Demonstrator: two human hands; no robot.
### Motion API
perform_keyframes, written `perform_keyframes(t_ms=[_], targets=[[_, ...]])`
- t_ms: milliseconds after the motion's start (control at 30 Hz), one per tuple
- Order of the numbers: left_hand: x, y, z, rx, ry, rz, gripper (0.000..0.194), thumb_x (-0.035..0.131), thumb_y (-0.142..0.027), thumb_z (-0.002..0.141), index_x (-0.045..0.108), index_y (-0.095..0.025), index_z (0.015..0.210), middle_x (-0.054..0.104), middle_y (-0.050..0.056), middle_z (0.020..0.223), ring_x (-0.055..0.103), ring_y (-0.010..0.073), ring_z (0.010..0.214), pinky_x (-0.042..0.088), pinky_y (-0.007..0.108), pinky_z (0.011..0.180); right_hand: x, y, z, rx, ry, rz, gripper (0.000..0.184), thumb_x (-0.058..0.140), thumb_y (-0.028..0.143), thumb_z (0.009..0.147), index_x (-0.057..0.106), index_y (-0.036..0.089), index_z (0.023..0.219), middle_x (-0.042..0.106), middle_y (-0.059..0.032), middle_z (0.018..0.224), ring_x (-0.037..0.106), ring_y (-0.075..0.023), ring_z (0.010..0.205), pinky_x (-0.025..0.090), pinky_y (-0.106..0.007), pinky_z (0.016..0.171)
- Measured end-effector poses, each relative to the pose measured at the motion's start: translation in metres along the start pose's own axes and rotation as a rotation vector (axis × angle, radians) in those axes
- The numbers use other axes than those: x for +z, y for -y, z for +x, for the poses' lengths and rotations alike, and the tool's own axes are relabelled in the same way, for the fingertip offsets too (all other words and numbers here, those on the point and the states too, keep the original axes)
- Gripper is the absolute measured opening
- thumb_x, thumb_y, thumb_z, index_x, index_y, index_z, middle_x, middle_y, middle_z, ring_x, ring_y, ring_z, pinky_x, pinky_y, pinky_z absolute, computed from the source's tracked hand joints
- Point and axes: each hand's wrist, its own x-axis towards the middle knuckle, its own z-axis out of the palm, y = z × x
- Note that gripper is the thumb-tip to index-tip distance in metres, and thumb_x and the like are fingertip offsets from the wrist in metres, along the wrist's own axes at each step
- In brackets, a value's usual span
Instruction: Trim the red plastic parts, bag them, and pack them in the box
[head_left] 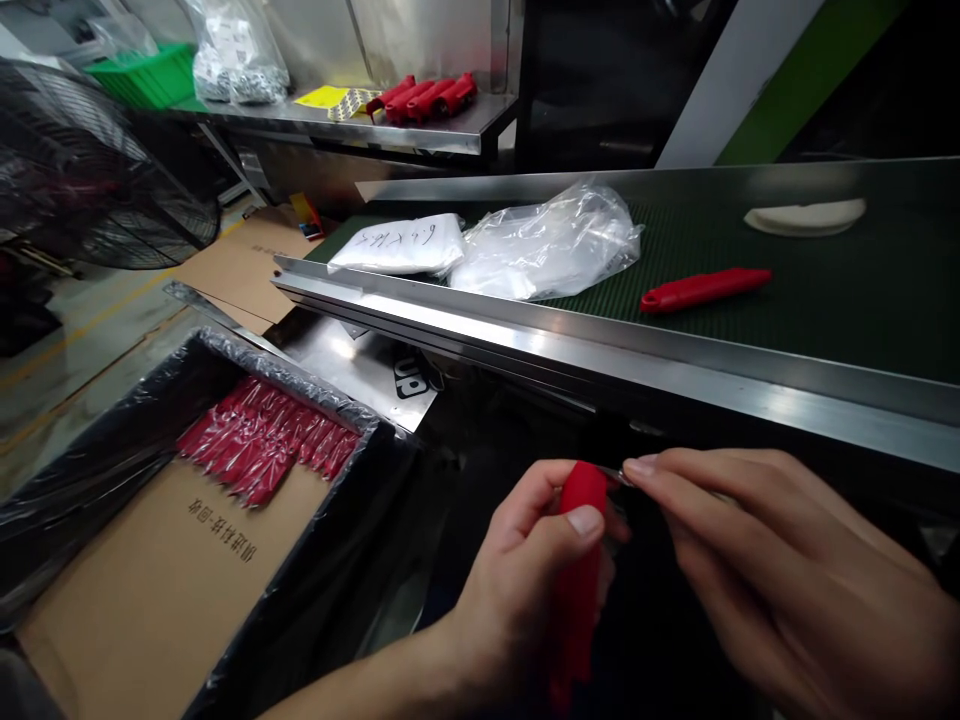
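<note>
Left hand (517, 560): your fingers wrap a red piece (579, 570), thumb lying across its near face. Right hand (787, 545): you pinch a thin metal bit (616, 476) between thumb and fingertips, beside the red piece's upper end; contact unclear. Red piece: smooth, elongated, roughly upright, inside your left grip, on the near side of the belt (694, 245). Belt: dark green, ribbed. On the belt: a second red bar (705, 290), tapered; a crinkled clear bag (551, 245). Left of the belt: film-wrapped red parts (259, 440) over brown cardboard (165, 590).

Held piece (578, 590): smooth, matt plastic.
</note>
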Motion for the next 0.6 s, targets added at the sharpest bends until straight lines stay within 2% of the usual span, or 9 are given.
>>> perform_keyframes(t_ms=[167, 400, 600], targets=[[0.001, 0.0, 0.0, 0.008, 0.0, 0.003, 0.027, 0.056, -0.04, 0.086, 0.055, -0.016, 0.097, 0.058, 0.004, 0.087, 0.048, 0.0077, 0.054, 0.038, 0.017, 0.045, 0.001, 0.0, 0.0, 0.002, -0.002, -0.02, 0.034, 0.049, 0.013, 0.093, 0.058, 0.02, 0.125, 0.063, -0.0045, 0.116, 0.059, -0.0198, 0.104, 0.049, -0.035, 0.088], [-0.002, 0.001, -0.001, -0.029, -0.026, -0.023, 0.028, 0.048, -0.042, 0.09, 0.056, -0.018, 0.101, 0.059, 0.004, 0.091, 0.048, 0.008, 0.054, 0.038, 0.016, 0.043, 0.0, 0.0, -0.005, -0.057, 0.015, -0.053, 0.037, 0.049, 0.01, 0.093, 0.056, 0.017, 0.129, 0.061, -0.0051, 0.116, 0.056, -0.0188, 0.103, 0.046, -0.034, 0.088], [-0.001, -0.007, 0.002, -0.037, -0.05, -0.012, 0.03, 0.049, -0.043, 0.09, 0.057, -0.02, 0.108, 0.054, 0.002, 0.075, 0.046, 0.009, 0.053, 0.04, 0.017, 0.045, 0.002, 0.005, -0.013, -0.117, 0.014, -0.051, 0.039, 0.049, 0.007, 0.092, 0.056, 0.017, 0.129, 0.062, -0.0055, 0.114, 0.055, -0.0193, 0.1, 0.045, -0.033, 0.084]])
